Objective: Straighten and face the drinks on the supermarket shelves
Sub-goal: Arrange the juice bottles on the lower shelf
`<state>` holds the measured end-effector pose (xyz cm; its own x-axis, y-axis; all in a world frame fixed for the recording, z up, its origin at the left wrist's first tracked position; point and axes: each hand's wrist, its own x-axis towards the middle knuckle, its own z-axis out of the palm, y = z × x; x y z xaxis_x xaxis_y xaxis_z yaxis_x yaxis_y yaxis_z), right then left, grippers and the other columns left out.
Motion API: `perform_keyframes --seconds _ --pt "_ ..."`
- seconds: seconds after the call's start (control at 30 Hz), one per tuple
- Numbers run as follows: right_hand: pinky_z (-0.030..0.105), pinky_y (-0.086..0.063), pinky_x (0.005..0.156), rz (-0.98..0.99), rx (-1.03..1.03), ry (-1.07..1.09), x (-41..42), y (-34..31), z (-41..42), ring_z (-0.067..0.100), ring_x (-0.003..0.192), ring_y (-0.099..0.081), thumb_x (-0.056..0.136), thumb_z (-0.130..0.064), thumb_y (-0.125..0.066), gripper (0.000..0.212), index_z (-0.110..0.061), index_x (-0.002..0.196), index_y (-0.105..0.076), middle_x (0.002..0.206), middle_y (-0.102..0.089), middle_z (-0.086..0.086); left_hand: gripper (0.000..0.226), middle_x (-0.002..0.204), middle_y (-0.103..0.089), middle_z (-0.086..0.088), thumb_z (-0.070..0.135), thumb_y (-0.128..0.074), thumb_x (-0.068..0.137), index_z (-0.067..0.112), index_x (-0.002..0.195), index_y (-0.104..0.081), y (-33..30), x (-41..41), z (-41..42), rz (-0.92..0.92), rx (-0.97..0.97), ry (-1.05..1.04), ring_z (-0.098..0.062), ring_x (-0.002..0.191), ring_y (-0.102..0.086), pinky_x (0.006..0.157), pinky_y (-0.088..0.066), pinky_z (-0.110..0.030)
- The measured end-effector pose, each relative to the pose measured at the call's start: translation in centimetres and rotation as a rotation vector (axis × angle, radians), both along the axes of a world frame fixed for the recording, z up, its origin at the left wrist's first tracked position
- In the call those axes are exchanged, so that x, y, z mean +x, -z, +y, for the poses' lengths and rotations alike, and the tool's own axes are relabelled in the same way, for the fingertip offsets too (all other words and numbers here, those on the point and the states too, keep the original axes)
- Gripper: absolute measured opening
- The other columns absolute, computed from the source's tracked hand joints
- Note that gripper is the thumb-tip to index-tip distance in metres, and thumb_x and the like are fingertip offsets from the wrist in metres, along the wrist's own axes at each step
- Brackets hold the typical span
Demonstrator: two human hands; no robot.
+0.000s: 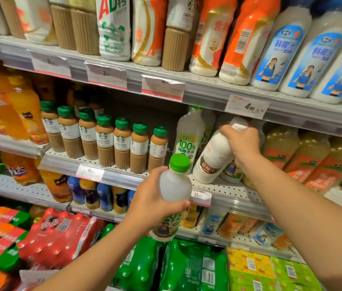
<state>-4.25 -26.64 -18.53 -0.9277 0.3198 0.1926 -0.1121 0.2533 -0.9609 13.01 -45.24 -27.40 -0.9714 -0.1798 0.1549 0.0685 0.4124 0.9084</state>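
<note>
Currently a person stands close to supermarket drink shelves, both arms reaching forward. Their right hand (242, 143) has its grip clamped over the shoulder and white cap of a white coconut milk bottle (214, 156). That bottle's base rests on the perforated middle shelf (224, 189), and its long axis tilts, top leaning up and to the right, toward the hand. Just left of it stands an upright coconut water bottle (189, 135) with green "100%" print, label facing out.

The left hand (155, 201) has its grip wrapped around the middle of a second coconut water bottle (174, 185) with a green cap (179, 162). This bottle is held in the air in front of the shelf edge, off the shelf, below and just left of the tilted milk bottle. Its long axis is near upright, cap upward; the label is mostly hidden by the fingers.

Judging from this, the free slot lies up and behind the left hand, beside the shelved coconut water, so the left hand is the nearer one to fill it. The right hand probably needs to stand the milk bottle straight first.

A row of green-capped latte bottles (105, 141) stands further left on the same shelf.
</note>
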Motion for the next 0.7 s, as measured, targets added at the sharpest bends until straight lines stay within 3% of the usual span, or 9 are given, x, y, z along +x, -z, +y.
perform_keyframes --seconds 0.17,0.23,0.3,0.47,0.57,0.7 --pt "0.023 -0.046 0.058 0.132 0.076 -0.039 3.9 0.5 0.7 0.001 0.071 -0.058 0.067 -0.020 -0.076 0.024 -0.025 0.086 -0.062 0.085 -0.065 -0.012 0.084 0.110 -0.056 0.018 0.062 -0.080 0.044 0.051 0.117 -0.040 -0.2 0.2 1.0 0.055 0.058 0.007 -0.006 0.099 -0.057 0.076 -0.051 -0.028" --pt "0.015 -0.045 0.060 0.213 0.108 -0.053 6.2 0.8 1.6 -0.007 0.072 -0.058 0.069 -0.017 -0.075 0.022 -0.025 0.086 -0.064 0.088 -0.068 -0.017 0.082 0.110 -0.054 0.021 0.062 -0.081 0.044 0.054 0.114 -0.039 -0.6 0.3 1.4 0.084 0.088 0.003 -0.001 0.099 -0.055 0.074 -0.050 -0.024" --pt "0.010 -0.043 0.061 0.275 0.108 -0.051 8.2 0.6 3.2 -0.008 0.075 -0.058 0.067 -0.022 -0.073 0.021 -0.021 0.087 -0.068 0.087 -0.069 -0.018 0.081 0.111 -0.053 0.023 0.059 -0.083 0.045 0.055 0.113 -0.039 -1.4 0.2 1.7 0.123 0.116 0.000 0.000 0.100 -0.055 0.078 -0.053 -0.028" --pt "0.033 -0.051 0.069 0.298 0.126 -0.179 12.5 -1.4 8.6 0.015 0.083 -0.066 0.059 -0.023 -0.070 0.021 -0.030 0.079 -0.071 0.089 -0.074 -0.008 0.087 0.119 -0.052 0.020 0.056 -0.082 0.049 0.045 0.124 -0.041 -4.0 -1.4 3.2 0.250 0.097 0.006 -0.006 0.109 -0.053 0.089 -0.052 -0.035" --pt "0.034 -0.052 0.068 0.291 0.168 -0.215 14.3 -1.5 11.6 0.018 0.080 -0.067 0.055 -0.020 -0.069 0.024 -0.025 0.078 -0.071 0.086 -0.074 -0.004 0.083 0.117 -0.051 0.024 0.053 -0.083 0.050 0.051 0.120 -0.038 -5.3 -3.3 4.7 0.282 0.085 0.065 -0.003 0.108 -0.053 0.088 -0.051 -0.032" --pt "0.037 -0.050 0.070 0.251 0.142 -0.176 15.6 -0.5 14.8 0.018 0.077 -0.065 0.054 -0.013 -0.069 0.024 -0.021 0.076 -0.072 0.082 -0.073 -0.003 0.086 0.117 -0.049 0.020 0.042 -0.088 0.056 0.043 0.125 -0.038 -5.4 -6.2 7.0 0.279 0.047 0.124 -0.008 0.108 -0.052 0.087 -0.048 -0.026"
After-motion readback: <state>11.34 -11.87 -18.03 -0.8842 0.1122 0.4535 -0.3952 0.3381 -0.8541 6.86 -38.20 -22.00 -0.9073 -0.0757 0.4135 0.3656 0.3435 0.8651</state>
